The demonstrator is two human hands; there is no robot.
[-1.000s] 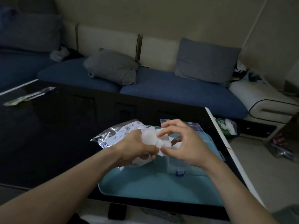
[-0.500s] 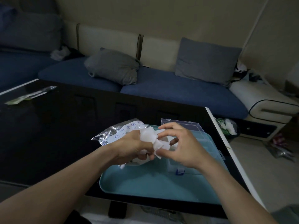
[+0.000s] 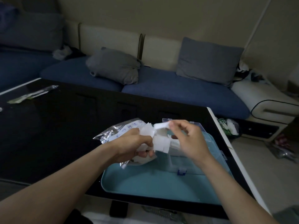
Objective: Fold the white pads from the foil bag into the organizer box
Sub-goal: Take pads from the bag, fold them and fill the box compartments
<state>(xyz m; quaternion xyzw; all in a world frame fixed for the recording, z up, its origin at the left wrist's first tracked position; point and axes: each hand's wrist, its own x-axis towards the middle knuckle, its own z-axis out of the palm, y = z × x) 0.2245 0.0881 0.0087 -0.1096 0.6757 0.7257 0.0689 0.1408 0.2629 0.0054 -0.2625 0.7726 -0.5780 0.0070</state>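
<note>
Her left hand [image 3: 135, 143] grips a bunch of white pads [image 3: 159, 140] as stock. The right hand [image 3: 188, 139] pinches one folded pad [image 3: 161, 126] above the organizer box [image 3: 208, 152], probably to drop it in.

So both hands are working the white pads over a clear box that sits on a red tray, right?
Not quite: the tray is light blue, not red, as the head view shows. The rest holds: the left hand and right hand both hold the white pads above the clear box on it.

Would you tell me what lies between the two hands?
In the head view, white pads bridge the left hand and right hand; both pinch them.
</note>
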